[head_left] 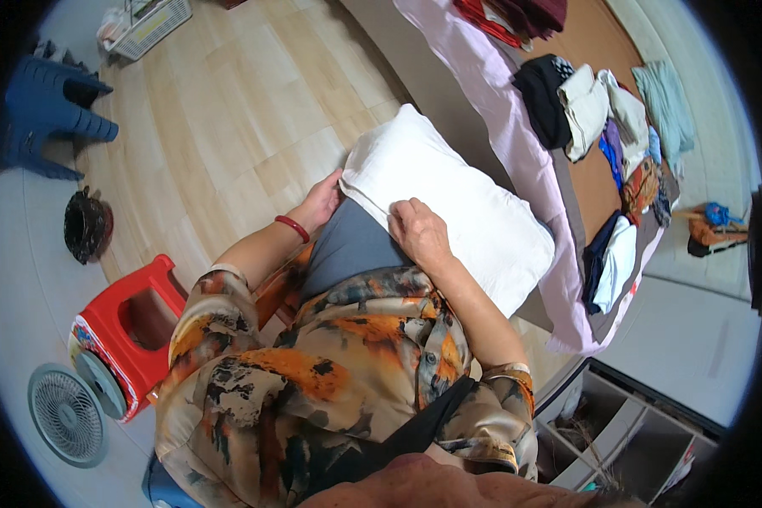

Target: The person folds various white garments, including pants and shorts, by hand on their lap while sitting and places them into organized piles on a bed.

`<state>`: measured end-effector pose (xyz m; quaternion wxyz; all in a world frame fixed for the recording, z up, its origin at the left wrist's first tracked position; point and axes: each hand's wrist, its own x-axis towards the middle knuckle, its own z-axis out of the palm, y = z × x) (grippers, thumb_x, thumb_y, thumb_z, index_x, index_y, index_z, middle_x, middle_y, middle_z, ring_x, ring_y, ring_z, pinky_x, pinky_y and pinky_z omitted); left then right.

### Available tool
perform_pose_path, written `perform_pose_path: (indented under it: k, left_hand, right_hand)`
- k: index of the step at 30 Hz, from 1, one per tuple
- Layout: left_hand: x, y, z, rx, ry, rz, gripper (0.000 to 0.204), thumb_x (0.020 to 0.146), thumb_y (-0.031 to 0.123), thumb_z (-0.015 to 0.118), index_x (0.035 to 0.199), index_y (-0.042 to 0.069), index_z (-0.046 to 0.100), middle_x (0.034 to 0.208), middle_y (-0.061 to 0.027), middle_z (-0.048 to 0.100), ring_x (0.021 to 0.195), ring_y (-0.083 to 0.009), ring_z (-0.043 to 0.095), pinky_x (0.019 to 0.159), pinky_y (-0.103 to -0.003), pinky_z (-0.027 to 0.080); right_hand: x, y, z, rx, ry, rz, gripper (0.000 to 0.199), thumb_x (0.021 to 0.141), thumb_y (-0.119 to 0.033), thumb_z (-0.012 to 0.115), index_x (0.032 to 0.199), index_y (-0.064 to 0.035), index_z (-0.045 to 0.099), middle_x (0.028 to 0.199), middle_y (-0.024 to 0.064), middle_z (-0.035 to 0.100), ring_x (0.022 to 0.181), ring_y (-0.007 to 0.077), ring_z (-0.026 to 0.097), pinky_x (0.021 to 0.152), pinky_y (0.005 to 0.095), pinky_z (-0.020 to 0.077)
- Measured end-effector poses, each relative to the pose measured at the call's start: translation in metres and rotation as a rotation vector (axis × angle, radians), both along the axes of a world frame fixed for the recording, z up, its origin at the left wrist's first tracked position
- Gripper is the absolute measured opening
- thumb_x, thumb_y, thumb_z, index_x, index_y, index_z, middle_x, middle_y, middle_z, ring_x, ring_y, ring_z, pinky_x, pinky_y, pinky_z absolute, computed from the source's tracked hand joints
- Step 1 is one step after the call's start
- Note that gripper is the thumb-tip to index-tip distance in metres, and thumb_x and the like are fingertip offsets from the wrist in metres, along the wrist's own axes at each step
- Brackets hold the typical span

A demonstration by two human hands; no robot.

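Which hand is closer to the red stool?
Left. The left hand is at the left edge of the white cloth, up and right of the red plastic stool in the picture; the right hand, on the cloth, is farther right.

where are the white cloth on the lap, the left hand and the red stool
White cloth (pixel 461 203): head view, middle of its upper face
Left hand (pixel 321 201): head view, middle of the hand
Red stool (pixel 112 332): head view, red part beside its opening

We see our left hand (pixel 322 201) touching the edge of a soft white rectangular cloth (pixel 470 203), our curled right hand (pixel 422 234) upon it.
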<state>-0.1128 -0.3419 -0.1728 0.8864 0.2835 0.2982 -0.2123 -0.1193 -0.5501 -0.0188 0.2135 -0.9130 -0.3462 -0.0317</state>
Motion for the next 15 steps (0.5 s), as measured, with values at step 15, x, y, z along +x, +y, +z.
perform_pose_path:
  k: [15]
  left_hand:
    - [0.037,0.021,-0.022,-0.238,-0.055,0.357,0.037,0.087,0.021,0.057,0.117,0.000,0.052,0.112,-0.0125,0.060,0.102,-0.0261,0.059,0.091,-0.039,0.047]
  right_hand:
    - [-0.011,0.014,0.011,-0.002,0.063,0.155,0.013,0.070,-0.002,0.063,0.080,-0.0010,0.054,0.074,0.0142,0.053,0.069,0.0314,0.056,0.061,0.0389,0.0476]
